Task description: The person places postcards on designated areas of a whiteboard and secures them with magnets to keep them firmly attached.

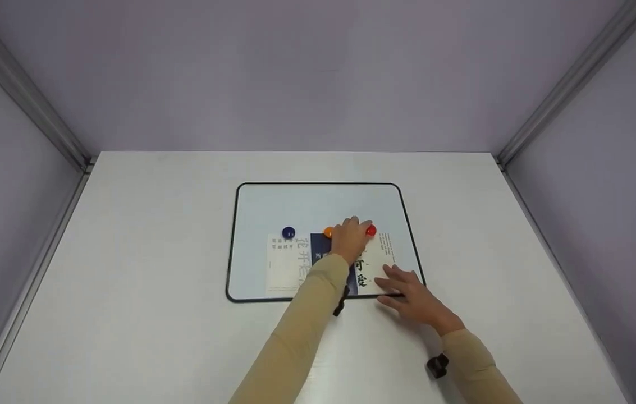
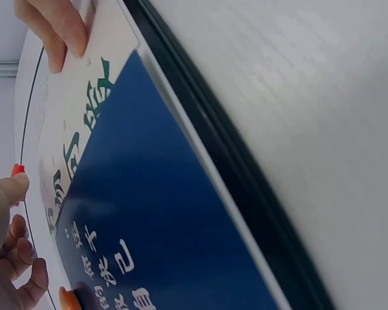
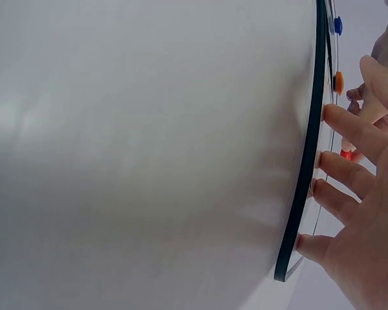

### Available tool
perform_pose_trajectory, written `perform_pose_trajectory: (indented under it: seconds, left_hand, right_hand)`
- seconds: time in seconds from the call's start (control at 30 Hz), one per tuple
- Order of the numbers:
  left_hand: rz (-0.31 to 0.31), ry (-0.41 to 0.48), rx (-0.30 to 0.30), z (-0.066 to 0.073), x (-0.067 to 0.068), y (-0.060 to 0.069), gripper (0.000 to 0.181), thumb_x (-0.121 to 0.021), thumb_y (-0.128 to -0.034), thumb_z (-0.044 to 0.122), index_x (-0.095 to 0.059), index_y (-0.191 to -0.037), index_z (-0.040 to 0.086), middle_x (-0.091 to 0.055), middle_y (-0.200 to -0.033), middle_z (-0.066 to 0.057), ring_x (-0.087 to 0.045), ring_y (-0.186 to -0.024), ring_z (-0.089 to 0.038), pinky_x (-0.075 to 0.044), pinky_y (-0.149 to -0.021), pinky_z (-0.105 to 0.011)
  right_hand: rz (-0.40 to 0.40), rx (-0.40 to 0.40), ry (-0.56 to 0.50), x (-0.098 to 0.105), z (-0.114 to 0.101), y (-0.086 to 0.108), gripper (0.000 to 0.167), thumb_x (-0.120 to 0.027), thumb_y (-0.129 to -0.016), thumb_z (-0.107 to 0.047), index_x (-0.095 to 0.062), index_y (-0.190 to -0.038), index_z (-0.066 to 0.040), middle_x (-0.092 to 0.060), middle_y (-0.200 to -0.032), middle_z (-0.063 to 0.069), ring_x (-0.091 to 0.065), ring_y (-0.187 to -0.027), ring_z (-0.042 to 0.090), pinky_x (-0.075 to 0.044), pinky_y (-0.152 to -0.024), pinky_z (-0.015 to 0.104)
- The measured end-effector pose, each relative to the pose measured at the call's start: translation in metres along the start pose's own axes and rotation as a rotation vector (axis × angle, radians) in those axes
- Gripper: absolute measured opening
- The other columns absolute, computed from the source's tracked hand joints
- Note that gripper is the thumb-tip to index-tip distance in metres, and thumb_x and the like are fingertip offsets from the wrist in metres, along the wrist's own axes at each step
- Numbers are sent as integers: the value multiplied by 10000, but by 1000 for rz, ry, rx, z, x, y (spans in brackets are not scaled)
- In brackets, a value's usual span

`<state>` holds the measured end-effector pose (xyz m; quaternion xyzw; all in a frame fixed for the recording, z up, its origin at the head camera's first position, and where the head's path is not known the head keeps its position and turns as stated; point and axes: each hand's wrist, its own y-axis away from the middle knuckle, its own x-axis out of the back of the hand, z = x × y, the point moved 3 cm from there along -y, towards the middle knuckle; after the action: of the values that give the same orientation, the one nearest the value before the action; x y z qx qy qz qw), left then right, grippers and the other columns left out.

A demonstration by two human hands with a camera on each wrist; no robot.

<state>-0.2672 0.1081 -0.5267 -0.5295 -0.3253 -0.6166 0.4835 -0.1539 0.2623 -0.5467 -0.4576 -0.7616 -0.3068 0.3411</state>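
Observation:
A whiteboard [image 1: 318, 205] with a black rim lies flat, bearing a printed paper sheet [image 1: 284, 269] with a dark blue band and large characters. My left hand [image 1: 350, 240] reaches over the sheet's upper edge. Its thumb touches a round red magnet [image 1: 371, 230], also visible in the left wrist view, while the other fingers bend loosely apart from it. Just left of that hand sits an orange magnet [image 1: 328, 232], and farther left a dark blue magnet [image 1: 288, 232]. The fingers of my right hand [image 1: 416, 300] are spread, their tips resting at the sheet's lower right and the board's edge.
The board lies on a white table [image 1: 138, 269], enclosed by pale walls [image 1: 295, 78] at the back and sides. My left forearm [image 1: 289, 336] crosses the board's front rim. A black wrist device [image 1: 437, 366] sits by the right sleeve.

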Motion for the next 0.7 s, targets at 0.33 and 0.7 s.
perform_pose_trajectory:
  seconds: [0.33,0.7]
  left_hand:
    - [7,5,1,-2,-7,4,363,-576,-965,291,-594,-1318,210,-690,-1113,-62,-665,-989,-195,-593,-845,-337]
    - [-2,14,29,-1,-10,7,348,-599,-951,293,-616,-1278,174,-693,-1102,-60,-668,-998,-191,-595,-831,-348]
  right_hand:
    - [-2,-2,6,0,-3,1,530,-616,-909,-431,-557,-1367,-172,-355,-1568,122,-237,-1497,360,-91,-1226,615]
    - [-8,-5,4,0,-1,1,532,-609,-912,-441,-552,-1371,-178,-348,-1572,124,-228,-1499,363,-90,-1226,615]
